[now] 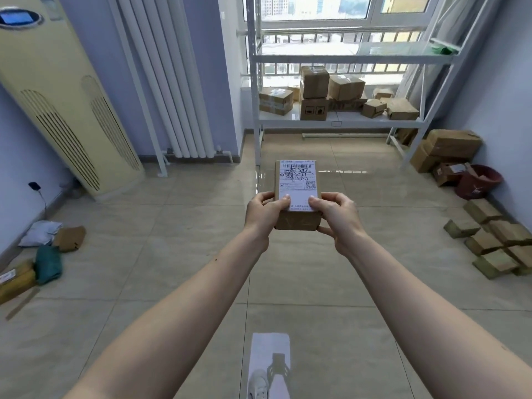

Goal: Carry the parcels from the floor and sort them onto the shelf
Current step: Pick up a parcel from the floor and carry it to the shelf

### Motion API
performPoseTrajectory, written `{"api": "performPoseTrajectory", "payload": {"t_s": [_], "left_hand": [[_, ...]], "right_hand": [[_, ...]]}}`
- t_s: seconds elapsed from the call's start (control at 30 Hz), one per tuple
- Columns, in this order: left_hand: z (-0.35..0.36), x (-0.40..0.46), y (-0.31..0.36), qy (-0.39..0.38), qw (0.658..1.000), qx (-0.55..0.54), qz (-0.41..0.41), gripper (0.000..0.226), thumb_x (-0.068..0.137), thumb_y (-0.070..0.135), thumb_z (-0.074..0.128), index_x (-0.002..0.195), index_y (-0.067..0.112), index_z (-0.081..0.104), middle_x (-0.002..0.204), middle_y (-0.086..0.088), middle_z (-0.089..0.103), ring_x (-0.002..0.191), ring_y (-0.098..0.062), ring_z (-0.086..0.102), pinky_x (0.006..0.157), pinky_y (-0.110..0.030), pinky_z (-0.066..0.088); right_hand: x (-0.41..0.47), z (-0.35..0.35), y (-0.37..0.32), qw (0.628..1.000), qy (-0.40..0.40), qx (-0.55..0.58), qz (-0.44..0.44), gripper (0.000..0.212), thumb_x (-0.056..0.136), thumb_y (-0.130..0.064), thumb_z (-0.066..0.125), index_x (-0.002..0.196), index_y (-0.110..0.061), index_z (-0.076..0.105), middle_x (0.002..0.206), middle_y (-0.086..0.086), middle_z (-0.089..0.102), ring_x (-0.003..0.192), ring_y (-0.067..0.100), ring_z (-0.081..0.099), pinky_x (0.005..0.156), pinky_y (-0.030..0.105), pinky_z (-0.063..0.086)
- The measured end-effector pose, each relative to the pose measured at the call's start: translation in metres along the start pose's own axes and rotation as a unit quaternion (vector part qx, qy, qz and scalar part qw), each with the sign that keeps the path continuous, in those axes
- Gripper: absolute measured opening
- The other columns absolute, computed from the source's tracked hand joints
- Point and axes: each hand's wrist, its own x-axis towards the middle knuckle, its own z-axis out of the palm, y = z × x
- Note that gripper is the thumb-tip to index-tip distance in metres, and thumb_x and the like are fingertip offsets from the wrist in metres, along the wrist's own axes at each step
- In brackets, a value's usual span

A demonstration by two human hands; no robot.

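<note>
A small brown cardboard parcel (297, 185) with a white shipping label on top is held out in front of me over the tiled floor. My left hand (263, 214) grips its left side and my right hand (336, 217) its right side, thumbs on the label. Ahead by the window stands a white metal shelf (339, 121). Its lower board carries several brown boxes (315, 93). The upper board (354, 57) holds only something green at its right end.
Several small brown parcels (495, 243) lie on the floor at the right, with bigger boxes (449, 148) and a dark red bucket (479, 182) beyond. Soft bags and packets (47, 254) lie at the left wall. A tall air conditioner (57, 105) and radiator (172, 82) stand left.
</note>
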Motion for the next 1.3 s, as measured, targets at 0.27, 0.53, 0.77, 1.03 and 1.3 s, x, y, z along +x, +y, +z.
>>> {"api": "performPoseTrajectory", "payload": {"t_s": [0.27,0.53,0.77,1.03,1.3], "left_hand": [[0.019,0.139,0.044,-0.028,1.0,0.014,-0.001,0.048,0.086,0.018,0.074,0.129,0.008,0.053,0.126,-0.012,0.068,0.112,-0.028,0.069,0.098,-0.044,0.055],[0.064,0.265,0.071,-0.043,0.999,0.021,-0.003,0.046,0.087,0.017,0.073,0.128,0.006,0.054,0.125,-0.013,0.069,0.112,-0.03,0.069,0.096,-0.045,0.055],[0.117,0.366,0.108,-0.036,0.999,0.017,0.013,0.049,0.087,0.019,0.073,0.13,0.008,0.052,0.125,-0.014,0.068,0.113,-0.03,0.068,0.101,-0.048,0.054],[0.16,0.477,0.142,-0.025,0.999,0.012,0.017,0.046,0.088,0.018,0.073,0.127,0.008,0.052,0.125,-0.015,0.068,0.113,-0.03,0.068,0.098,-0.044,0.055],[0.187,0.602,0.183,-0.044,0.998,0.02,0.036,0.038,0.088,0.019,0.073,0.119,0.014,0.052,0.125,-0.012,0.069,0.112,-0.028,0.069,0.101,-0.046,0.054]], "right_hand": [[0.124,0.041,-0.039,0.999,0.026,0.019,-0.004,0.042,0.086,-0.018,0.074,0.123,-0.008,0.057,0.103,0.005,0.071,0.082,0.013,0.067,0.071,0.036,0.055],[0.252,0.05,-0.069,0.999,0.035,0.022,-0.004,0.04,0.087,-0.018,0.073,0.122,-0.009,0.056,0.1,0.002,0.07,0.083,0.012,0.066,0.074,0.037,0.054],[0.369,0.047,-0.114,1.0,0.02,0.014,-0.018,0.038,0.087,-0.018,0.074,0.12,-0.008,0.056,0.112,0.008,0.07,0.086,0.014,0.068,0.083,0.044,0.057],[0.489,0.056,-0.152,1.0,0.003,0.006,-0.024,0.036,0.089,-0.019,0.072,0.119,-0.012,0.054,0.118,0.01,0.069,0.09,0.015,0.066,0.086,0.044,0.055],[0.616,0.084,-0.189,0.999,0.016,0.008,-0.038,0.038,0.088,-0.02,0.072,0.121,-0.011,0.057,0.115,0.007,0.07,0.092,0.016,0.067,0.084,0.042,0.055]]}}
